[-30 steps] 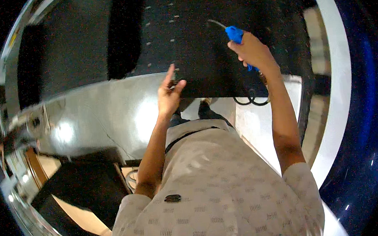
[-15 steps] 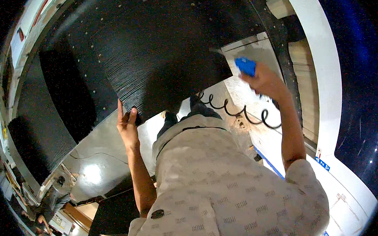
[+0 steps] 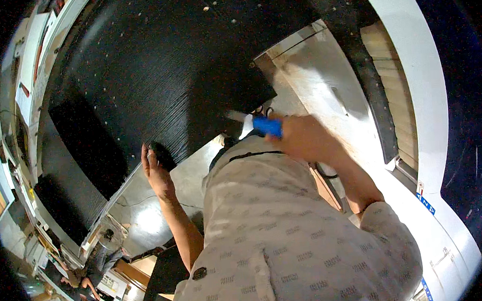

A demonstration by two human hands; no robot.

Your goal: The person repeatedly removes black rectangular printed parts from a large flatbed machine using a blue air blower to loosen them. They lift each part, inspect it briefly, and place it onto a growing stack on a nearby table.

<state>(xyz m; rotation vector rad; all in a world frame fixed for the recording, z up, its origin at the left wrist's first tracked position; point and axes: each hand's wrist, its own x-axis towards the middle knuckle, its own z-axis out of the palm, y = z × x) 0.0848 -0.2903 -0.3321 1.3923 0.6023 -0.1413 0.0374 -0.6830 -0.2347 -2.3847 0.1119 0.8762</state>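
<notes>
A large black panel with a wood-grain surface (image 3: 160, 94) lies before me, and pale specks are scattered over it. My right hand (image 3: 312, 138) is wrapped around a blue air blow gun (image 3: 267, 127). Its blurred nozzle points left, over the panel's near right part. At the panel's near edge, left of my body, is my left hand (image 3: 159, 175). Its fingers are stretched out with the tips at the edge, and whether they press on it I cannot tell. Part of a black hose (image 3: 325, 172) shows below my right wrist.
A narrower dark strip (image 3: 70, 194) lies at the left. Right of the panel is a pale dusty surface (image 3: 324, 73), with a curved white edge (image 3: 428, 95) beyond. Grey floor (image 3: 151, 211) shows beneath. Far off at the lower left, people (image 3: 86, 281) are at work.
My right hand has swung left and nearer to my body with the blow gun. Most of the coiled hose has gone out of sight. My left hand stays by the panel's near edge.
</notes>
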